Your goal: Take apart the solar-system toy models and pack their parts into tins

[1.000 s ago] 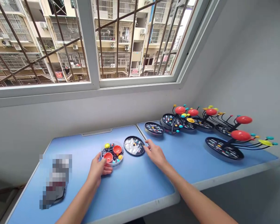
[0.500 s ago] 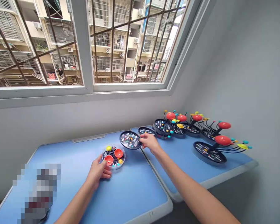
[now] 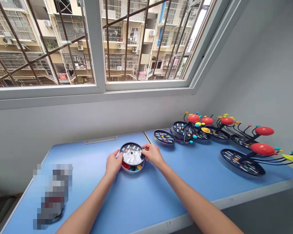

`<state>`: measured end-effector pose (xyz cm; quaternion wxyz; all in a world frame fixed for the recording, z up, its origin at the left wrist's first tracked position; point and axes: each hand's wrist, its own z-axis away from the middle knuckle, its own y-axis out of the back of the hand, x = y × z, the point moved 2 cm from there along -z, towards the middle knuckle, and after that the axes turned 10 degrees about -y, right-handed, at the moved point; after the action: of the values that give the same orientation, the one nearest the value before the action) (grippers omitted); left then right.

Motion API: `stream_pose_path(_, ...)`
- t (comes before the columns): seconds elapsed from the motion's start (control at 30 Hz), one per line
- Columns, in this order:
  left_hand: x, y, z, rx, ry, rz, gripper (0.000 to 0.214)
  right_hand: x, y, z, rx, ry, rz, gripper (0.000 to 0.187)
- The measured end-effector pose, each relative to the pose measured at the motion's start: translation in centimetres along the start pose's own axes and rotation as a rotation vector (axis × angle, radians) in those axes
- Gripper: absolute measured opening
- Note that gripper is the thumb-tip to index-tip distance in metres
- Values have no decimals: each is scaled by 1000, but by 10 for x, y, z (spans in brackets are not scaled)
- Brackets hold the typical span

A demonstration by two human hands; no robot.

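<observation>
A round black lid [image 3: 132,153] with small coloured markings sits tilted on top of a clear round tray [image 3: 132,167] that holds red and coloured parts. My left hand [image 3: 113,164] grips the tray's and lid's left edge, fingers curled round it. My right hand [image 3: 152,153] pinches the lid's right edge. Both rest on the left blue table [image 3: 127,198].
On the right blue table [image 3: 202,165] stand another black disc [image 3: 164,136] and several assembled models with red balls on black bases [image 3: 243,161]. A blurred-out object [image 3: 52,191] lies at the left. A grey wall and a barred window rise behind.
My right hand lifted the black lid from beside the tray and carried it left onto the tray. My left hand shifted up to the tray's edge.
</observation>
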<state>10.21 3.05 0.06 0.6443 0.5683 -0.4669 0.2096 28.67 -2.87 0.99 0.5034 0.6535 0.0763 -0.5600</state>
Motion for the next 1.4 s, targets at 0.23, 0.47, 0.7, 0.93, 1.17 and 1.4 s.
stream_pose_path(0.23,-4,0,1,-53,-23,-158,43,5,-1,13,61,123,184,18)
stream_pose_path(0.47,0,-2,-2,-104,-84,-293,47,3,-1,13,23,231,285,12)
stream_pose_path(0.7,0,-5,-1,-192,-166,-405,51,8,-11,10,-8,273,344,14)
stream_pose_path(0.93,1,-9,5,-216,-163,-524,52,14,-17,15,-13,219,350,18)
stream_pose_path(1.17,12,-16,-8,-176,-189,-501,51,14,-11,0,0,175,289,30)
stream_pose_path(1.4,31,-47,-50,-137,-237,-452,47,8,8,-41,146,133,323,41)
